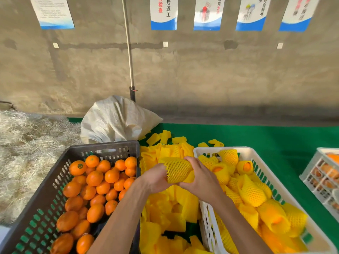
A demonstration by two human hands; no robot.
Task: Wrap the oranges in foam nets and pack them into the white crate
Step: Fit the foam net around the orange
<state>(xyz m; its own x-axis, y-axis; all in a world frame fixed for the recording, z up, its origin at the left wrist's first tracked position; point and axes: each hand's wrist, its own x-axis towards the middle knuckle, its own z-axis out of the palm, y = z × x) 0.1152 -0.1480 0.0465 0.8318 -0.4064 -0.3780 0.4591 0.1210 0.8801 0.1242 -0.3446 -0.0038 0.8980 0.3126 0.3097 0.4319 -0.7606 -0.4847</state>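
Observation:
Both my hands hold one yellow foam net (177,169) above the pile of loose nets. My left hand (155,178) grips its left end, and my right hand (199,176) curls round its right side. Whether an orange sits inside the net is hidden. A dark crate (102,146) on the left is full of bare oranges (94,177). The white crate (227,149) on the right holds several oranges wrapped in nets (252,193).
Loose yellow nets (165,208) lie heaped between the two crates on the green table (266,138). A white woven sack (117,120) sits behind the dark crate. Straw-like fibre (27,143) is piled at the left. Another white crate (322,173) stands at the right edge.

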